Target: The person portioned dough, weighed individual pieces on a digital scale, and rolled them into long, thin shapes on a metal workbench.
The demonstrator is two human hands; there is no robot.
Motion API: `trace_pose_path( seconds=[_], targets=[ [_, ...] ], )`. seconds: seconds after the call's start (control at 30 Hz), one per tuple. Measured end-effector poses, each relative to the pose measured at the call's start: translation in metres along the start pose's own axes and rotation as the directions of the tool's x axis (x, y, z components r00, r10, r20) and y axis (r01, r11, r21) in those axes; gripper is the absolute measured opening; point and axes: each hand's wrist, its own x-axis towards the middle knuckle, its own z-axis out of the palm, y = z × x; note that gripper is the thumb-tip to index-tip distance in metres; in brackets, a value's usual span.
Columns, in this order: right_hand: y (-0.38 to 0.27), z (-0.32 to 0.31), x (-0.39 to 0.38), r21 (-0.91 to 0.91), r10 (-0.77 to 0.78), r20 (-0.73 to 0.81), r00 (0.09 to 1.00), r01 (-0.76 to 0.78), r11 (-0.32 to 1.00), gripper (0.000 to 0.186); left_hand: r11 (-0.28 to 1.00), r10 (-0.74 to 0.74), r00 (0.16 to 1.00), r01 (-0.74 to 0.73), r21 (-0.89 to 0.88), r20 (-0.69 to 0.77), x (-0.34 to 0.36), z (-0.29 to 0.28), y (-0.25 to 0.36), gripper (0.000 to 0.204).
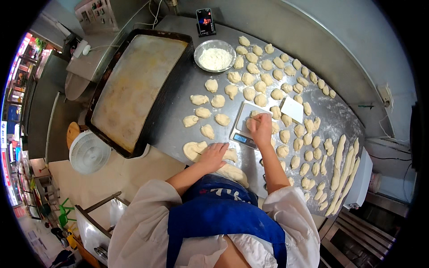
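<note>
My right hand (260,128) is closed with its fingertips around a small dough piece (254,114) over the pan of a kitchen scale (242,119), whose display is lit. Nearer my body, my left hand (213,157) lies with fingers stretched out on a larger mass of dough (232,173) at the table's front edge. A folded end of dough (193,151) shows left of that hand; the part beneath the palm is hidden. Several loose dough lumps (217,101) sit left of the scale, and many more dough pieces (267,79) spread behind and to its right.
A metal bowl (197,54) of white flour and a phone (205,22) on a stand are at the back. Stacked baking trays (138,80) stand left. A white flat square (292,110) lies right of the scale. Long dough ropes (344,178) lie far right. A white fan (89,152) stands lower left.
</note>
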Motion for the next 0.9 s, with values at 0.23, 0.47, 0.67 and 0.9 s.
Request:
trace_pose_path(
  seconds=[0.23,0.47,0.67,0.9],
  targets=[
    [-0.003,-0.013,-0.023,-0.108,0.140,0.026,0.990,-0.136,0.985,0.027,0.999,-0.006,1.000,0.005,0.047,0.016,-0.002,0.003,-0.004,0.068],
    [-0.010,-0.006,-0.037,-0.079,0.009,-0.067,0.998,-0.014,0.997,0.022,0.999,0.008,0.993,-0.014,0.052,0.119,0.019,-0.005,0.001,0.054],
    [0.002,-0.043,-0.039,0.275,0.270,0.080,0.960,-0.282,0.919,0.027,0.997,0.043,0.995,-0.048,0.064,0.085,0.028,-0.001,0.000,0.060],
    [0.164,-0.098,0.067,0.240,0.507,-0.252,0.824,-0.454,0.858,0.031,0.989,-0.107,0.978,0.087,0.117,0.180,0.037,0.000,0.011,0.063]
  ],
)
